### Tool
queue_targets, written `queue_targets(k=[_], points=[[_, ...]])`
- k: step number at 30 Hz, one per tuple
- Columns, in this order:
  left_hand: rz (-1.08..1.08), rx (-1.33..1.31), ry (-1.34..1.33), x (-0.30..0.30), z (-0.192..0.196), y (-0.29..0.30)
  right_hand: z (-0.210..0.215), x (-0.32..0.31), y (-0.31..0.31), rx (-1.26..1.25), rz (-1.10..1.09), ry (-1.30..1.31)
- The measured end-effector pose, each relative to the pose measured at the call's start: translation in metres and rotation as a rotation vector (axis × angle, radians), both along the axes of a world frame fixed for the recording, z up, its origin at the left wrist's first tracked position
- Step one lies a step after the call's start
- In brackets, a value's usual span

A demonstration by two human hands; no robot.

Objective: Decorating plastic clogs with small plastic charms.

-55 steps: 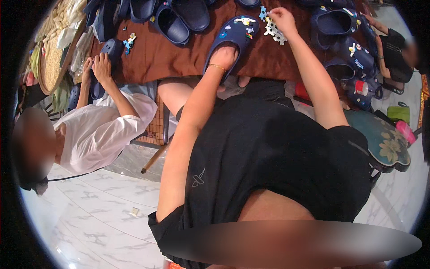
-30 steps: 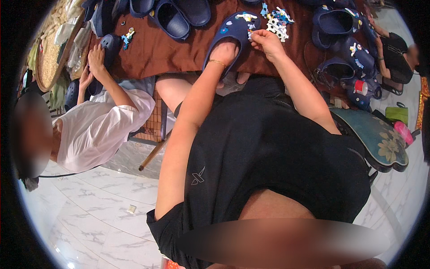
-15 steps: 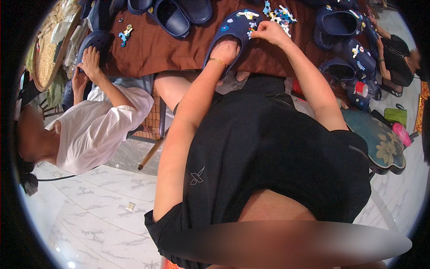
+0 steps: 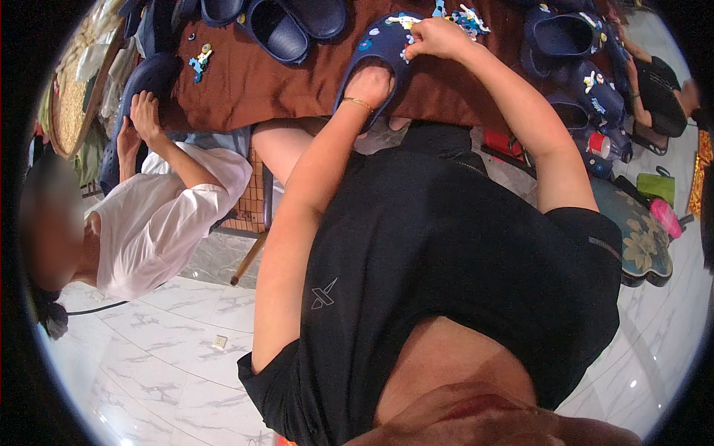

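A navy blue clog with small colourful charms on its upper lies at the table's near edge. My left hand reaches into its opening, and the fingers are hidden inside. At the clog's right side, my right hand is closed in a pinch against a small shoe charm, mostly covered by the fingers. A white figure charm sits near the toe. Just beyond my right hand lies a pile of loose charms.
Brown cloth covers the table. More navy clogs lie at the back, others at the right. Loose charms lie at the left, near a co-worker in a white shirt handling another clog. A stool stands at right.
My right hand has shifted slightly left and up along the clog's side, its fingers curling in more. My left hand stays inside the clog. The co-worker's hands have moved slightly.
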State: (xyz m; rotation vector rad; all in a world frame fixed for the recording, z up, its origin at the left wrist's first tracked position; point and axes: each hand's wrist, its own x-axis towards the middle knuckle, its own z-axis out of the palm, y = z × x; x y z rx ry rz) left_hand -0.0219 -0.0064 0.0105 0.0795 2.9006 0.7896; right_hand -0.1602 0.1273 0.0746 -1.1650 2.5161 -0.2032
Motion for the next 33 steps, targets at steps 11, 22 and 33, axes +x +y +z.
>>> queue_targets(k=[11,22,33], points=[[0.079,-0.003,0.109,0.0,-0.022,0.0,-0.05,0.073,0.034,-0.503,-0.551,-0.341],[0.206,0.056,0.021,-0.004,0.013,0.017,-0.05,0.153,0.013,-0.386,-0.55,-0.626],[0.017,0.387,0.566,0.007,0.071,0.029,-0.003,0.072,0.044,-0.919,-0.914,-0.516]])
